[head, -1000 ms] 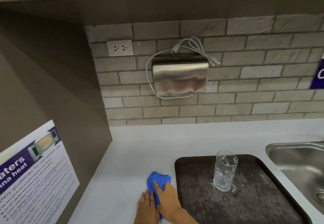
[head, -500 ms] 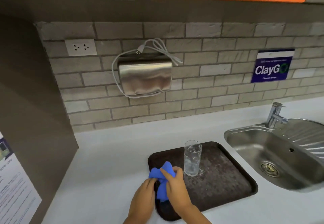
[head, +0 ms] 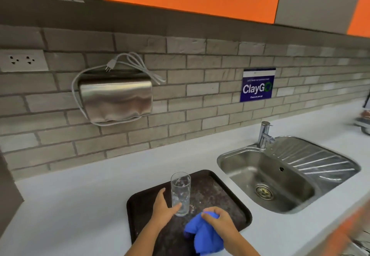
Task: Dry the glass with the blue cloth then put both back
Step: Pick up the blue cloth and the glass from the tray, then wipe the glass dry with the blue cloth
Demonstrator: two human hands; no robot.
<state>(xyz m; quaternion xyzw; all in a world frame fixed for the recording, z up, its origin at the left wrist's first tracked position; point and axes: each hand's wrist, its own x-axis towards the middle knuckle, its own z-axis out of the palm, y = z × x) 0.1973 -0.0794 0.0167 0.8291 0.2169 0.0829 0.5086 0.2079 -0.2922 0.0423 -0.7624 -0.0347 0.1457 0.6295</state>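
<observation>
A tall clear glass (head: 180, 192) with water drops stands upright on a dark speckled tray (head: 220, 193) on the white counter. My left hand (head: 163, 207) is at the glass's left side, fingers spread, thumb touching its lower part; it is not closed around it. My right hand (head: 219, 220) is closed on the crumpled blue cloth (head: 204, 235), held over the tray's near part, just right of and below the glass.
A steel sink (head: 266, 177) with tap (head: 264, 134) and drainboard lies right of the tray. On the brick wall hang a steel dispenser (head: 116, 97) with a loose cord, a socket (head: 22, 60) and a blue sign (head: 257, 84). White counter (head: 80, 205) extends left.
The cloth has been lifted from the counter left of the tray and now hangs from my right hand alone over the tray. My left hand let go of it and reached the glass.
</observation>
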